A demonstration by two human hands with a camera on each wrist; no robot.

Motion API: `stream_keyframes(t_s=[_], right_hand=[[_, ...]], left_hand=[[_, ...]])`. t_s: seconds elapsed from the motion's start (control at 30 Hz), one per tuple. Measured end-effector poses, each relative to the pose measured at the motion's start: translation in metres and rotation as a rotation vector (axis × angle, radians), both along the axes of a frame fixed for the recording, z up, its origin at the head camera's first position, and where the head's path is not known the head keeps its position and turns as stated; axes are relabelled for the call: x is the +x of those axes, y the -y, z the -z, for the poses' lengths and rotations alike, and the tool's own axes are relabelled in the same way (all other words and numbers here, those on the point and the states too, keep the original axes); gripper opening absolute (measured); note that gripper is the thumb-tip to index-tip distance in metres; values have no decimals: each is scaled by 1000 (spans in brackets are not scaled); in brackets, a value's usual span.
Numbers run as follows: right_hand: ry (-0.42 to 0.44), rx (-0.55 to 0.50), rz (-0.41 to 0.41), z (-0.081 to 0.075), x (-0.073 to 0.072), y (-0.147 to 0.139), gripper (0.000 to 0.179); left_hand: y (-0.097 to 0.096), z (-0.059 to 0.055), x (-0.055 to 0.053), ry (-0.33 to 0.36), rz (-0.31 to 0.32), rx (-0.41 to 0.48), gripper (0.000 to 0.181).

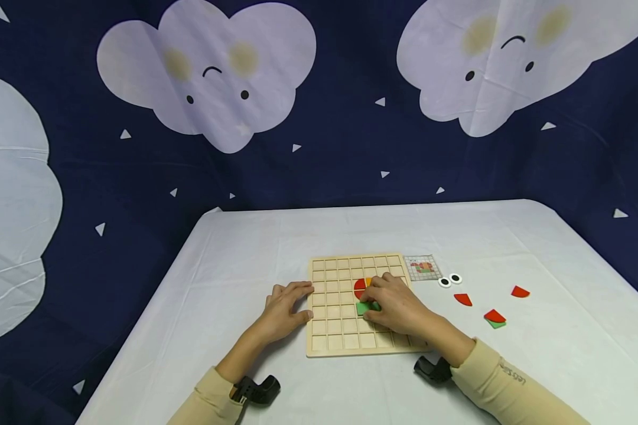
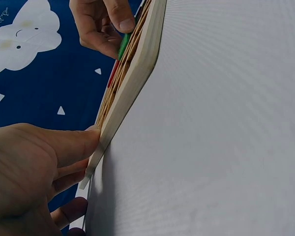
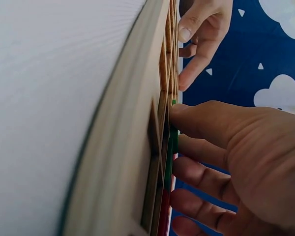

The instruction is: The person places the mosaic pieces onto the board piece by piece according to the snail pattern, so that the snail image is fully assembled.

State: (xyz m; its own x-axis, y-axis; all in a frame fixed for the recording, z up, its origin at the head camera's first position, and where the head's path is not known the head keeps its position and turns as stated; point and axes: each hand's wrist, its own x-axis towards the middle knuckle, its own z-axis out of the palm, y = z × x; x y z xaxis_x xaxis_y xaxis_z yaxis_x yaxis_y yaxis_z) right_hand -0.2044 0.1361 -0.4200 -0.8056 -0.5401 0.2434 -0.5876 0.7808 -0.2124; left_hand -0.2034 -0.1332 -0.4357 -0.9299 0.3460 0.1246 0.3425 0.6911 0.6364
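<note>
A light wooden grid board (image 1: 333,326) lies on the white table. At its left edge my left hand (image 1: 283,311) rests with thumb and index finger spread apart, both touching the rim. Over the board's right half, my right hand (image 1: 399,305) pinches a green piece (image 3: 174,132) between thumb and fingers, low against the grid. Another bit of green (image 1: 362,309) shows left of its fingertips. A red rounded piece (image 1: 359,287) and an orange piece (image 1: 368,281) sit in cells just beyond. My right hand covers part of these pieces.
A small picture card (image 1: 423,268) touches the board's upper right. Two eye discs (image 1: 445,282) lie beside it. Farther right are red quarter-round pieces (image 1: 520,292), one overlapping a green piece (image 1: 496,324). A dark cloud-patterned cloth (image 1: 340,118) hangs behind the table.
</note>
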Motion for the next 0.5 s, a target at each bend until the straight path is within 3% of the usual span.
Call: stream_keyframes(t_s=[0.5], right_hand=[[19,-47,8,-5,2,-6,23]], left_hand=[[0,0,0,-3,3,-2,49]])
